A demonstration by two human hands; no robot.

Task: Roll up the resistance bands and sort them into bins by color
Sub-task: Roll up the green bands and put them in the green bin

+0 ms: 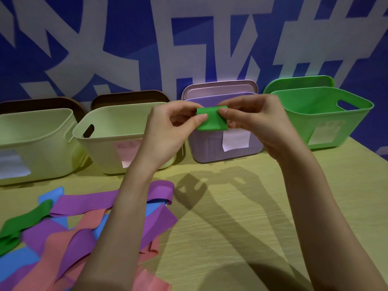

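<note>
Green rolled band (212, 119) pinched between both hands (212, 122), roll axis seemingly left-right

From my feed I see two bare forearms coming up from the near edge, no sleeves anywhere along them up to where the picture cuts them off. The left hand (168, 124) and the right hand (256, 120) wear nothing: I see no gloves, rings, watch or wristband. The fingernails I can make out are short and unpainted, with plain rounded tips.
</note>
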